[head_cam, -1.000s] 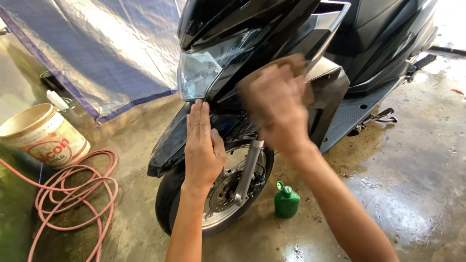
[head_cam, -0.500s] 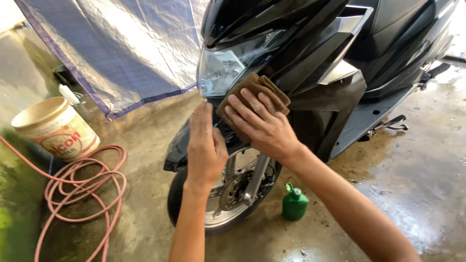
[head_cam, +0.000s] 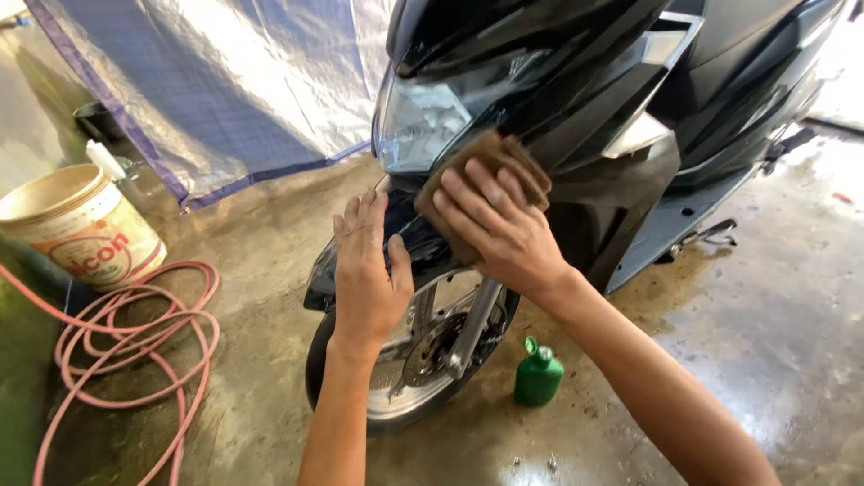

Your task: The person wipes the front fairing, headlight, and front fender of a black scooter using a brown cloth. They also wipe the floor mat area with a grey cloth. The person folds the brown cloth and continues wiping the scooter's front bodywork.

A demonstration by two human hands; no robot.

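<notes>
Resting flat on the front fender [head_cam: 335, 270] of the black scooter [head_cam: 576, 117], the left hand [head_cam: 367, 270] is lying with fingers straight and close together, thumb apart. To its right, the right hand [head_cam: 499, 234] is pressing a brown cloth [head_cam: 486, 171] against the scooter's nose just below the headlight [head_cam: 423, 117], fingers slightly spread, the cloth's long side running up-right. Left of the scooter, a bucket [head_cam: 72, 225] and a pink hose [head_cam: 126, 342] are lying on wet concrete [head_cam: 765, 342]; a green bottle [head_cam: 537, 373] is standing beside the front wheel [head_cam: 405, 396].

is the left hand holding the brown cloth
No, the left hand lies flat and empty on the black front fender, while the right hand presses the brown cloth below the headlight.
</notes>
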